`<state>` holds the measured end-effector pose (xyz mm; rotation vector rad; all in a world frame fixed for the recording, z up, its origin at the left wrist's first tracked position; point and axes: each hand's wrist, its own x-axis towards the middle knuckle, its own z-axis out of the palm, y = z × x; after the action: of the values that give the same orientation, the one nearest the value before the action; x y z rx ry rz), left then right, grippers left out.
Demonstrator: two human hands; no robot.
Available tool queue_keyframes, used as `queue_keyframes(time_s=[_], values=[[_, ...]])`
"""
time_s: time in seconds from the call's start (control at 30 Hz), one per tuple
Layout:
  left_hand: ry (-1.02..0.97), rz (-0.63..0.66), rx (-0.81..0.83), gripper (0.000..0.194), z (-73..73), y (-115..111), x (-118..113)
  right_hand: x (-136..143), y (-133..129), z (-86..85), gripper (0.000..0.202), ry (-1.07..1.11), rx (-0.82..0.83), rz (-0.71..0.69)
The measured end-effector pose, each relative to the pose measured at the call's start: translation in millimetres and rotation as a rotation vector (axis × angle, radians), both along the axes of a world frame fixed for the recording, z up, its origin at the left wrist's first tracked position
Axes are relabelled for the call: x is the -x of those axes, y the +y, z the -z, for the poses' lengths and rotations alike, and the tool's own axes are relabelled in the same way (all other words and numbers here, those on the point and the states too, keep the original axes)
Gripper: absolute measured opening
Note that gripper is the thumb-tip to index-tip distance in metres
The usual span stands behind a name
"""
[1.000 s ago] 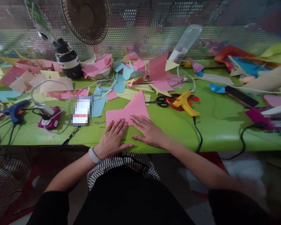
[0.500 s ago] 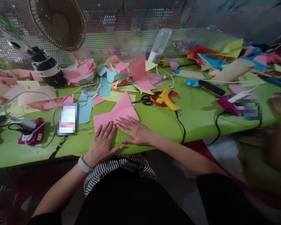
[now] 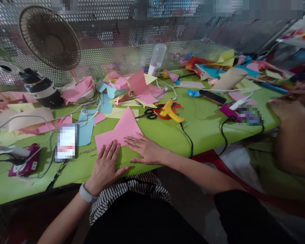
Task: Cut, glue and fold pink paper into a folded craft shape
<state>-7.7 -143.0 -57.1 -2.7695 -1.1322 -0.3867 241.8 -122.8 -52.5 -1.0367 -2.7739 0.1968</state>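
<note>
A folded sheet of pink paper (image 3: 125,123) lies flat on the green table (image 3: 203,135), one corner pointing away from me. My left hand (image 3: 108,161) rests flat on its near left edge, fingers stretched forward and thumb out to the side. On the near right edge lies my right hand (image 3: 144,148), palm down with the fingers extended. The hands cover part of the paper's near edge. Just beyond the paper are black scissors (image 3: 149,114), and right of them a yellow glue gun (image 3: 170,111) with a black cord.
A phone (image 3: 66,142) with a strap lies at the left, beside a purple power strip (image 3: 27,159) and white cables. Paper scraps, a black bottle (image 3: 40,88) and a fan (image 3: 51,37) stand along the back. At the far right another person's arm (image 3: 292,132) rests on the table.
The view has shifted to the right and tilted up, so more of the other person's arms shows. Both my hands stay flat on the pink paper.
</note>
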Motion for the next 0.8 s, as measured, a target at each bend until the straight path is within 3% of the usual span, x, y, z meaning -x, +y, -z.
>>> queue_keyframes(time_s=[0.3,0.4,0.57,0.73,0.8], values=[[-0.008,-0.016,-0.014,0.093,0.2,-2.3,-0.1,-44.9,-25.8,5.0,0.074,-0.008,-0.051,0.241],[-0.012,-0.017,-0.015,0.092,1.3,-2.8,-0.1,-50.5,-26.9,-1.1,0.073,0.016,-0.068,0.277],[0.008,-0.026,-0.006,0.089,0.7,-3.9,0.2,-14.8,-8.4,-31.9,0.049,0.220,-0.113,0.379],[0.019,-0.049,0.007,0.089,0.6,-5.2,-0.2,41.8,35.5,-45.4,0.027,0.173,0.165,0.351],[0.010,-0.050,0.003,0.088,1.5,-5.6,-0.3,50.8,60.0,-45.9,0.021,0.124,0.188,0.360]])
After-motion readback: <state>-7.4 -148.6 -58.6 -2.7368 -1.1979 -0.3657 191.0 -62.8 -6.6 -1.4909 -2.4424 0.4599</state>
